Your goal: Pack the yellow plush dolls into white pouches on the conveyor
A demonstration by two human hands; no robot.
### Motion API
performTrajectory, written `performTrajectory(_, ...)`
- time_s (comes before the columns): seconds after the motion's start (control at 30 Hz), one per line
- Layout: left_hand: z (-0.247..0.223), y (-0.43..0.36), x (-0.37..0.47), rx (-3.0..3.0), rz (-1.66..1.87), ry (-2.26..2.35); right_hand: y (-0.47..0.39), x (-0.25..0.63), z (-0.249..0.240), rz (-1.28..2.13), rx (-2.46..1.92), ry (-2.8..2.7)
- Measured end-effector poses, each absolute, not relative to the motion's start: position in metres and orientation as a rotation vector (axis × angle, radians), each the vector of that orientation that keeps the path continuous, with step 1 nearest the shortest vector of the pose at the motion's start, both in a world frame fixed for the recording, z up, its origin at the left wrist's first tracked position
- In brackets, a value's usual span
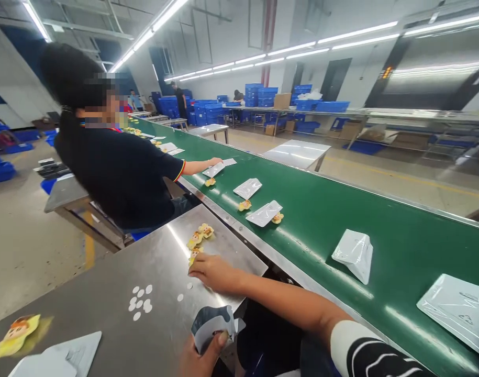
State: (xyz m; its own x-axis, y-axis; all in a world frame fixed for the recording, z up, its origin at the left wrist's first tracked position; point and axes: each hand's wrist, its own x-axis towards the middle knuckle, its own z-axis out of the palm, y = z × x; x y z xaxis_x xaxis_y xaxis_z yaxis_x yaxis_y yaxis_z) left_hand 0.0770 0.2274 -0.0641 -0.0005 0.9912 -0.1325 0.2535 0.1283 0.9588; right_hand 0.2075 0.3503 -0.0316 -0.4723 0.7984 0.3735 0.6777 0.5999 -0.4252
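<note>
My left hand [208, 348] grips a grey-white pouch [212, 325] at the front edge of the metal table [117, 272], its thumb pressed into the pouch's open mouth. Farther forward, my right hand [213, 272] reaches over the tabletop, fingertips closed on a yellow doll-faced piece [195, 253]. Just beyond it lie two more such pieces [205, 230]. Several white round discs [139, 303] are scattered left of my hands. Another yellow piece [17, 335] and some white pouches [80, 352] rest at the table's near left.
A green conveyor belt [310, 214] runs diagonally on the right, bearing white pouches [354, 254] and yellow pieces [245, 204]. A person in a dark shirt [117, 167] sits beyond the table, one hand on a belt pouch. Blue crates [267, 97] stand behind.
</note>
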Motion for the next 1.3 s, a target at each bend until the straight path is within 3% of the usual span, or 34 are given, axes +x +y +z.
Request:
performTrajectory(0.17,-0.063,0.232,0.090,1.370,0.930,1.344,0.324,0.271,-0.002,0.440,-1.429,-1.996)
performTrajectory(0.27,-0.069,0.235,0.095,1.370,0.912,1.355,0.302,0.349,0.015,0.285,-1.759,-1.745)
performTrajectory(0.47,-0.062,0.241,0.132,1.355,0.827,1.172,0.299,0.465,0.000,0.174,-2.211,-1.327)
performTrajectory(0.73,-0.022,0.251,0.173,1.380,0.761,0.940,0.286,0.479,-0.031,0.360,-1.997,-1.210)
performTrajectory(0.87,-0.018,0.248,0.183,1.492,0.742,0.917,0.232,0.482,-0.011,0.641,-1.443,-1.166)
performTrajectory(0.97,-0.015,0.244,0.194,1.618,0.708,0.928,0.196,0.453,0.024,0.782,-1.228,-1.429)
performTrajectory(1.13,-0.010,0.239,0.203,1.743,0.644,0.905,0.168,0.399,0.081,0.671,-1.404,-2.031)
performTrajectory(1.3,-0.016,0.234,0.195,1.794,0.628,0.902,0.166,0.392,0.093,0.409,-1.418,-2.338)
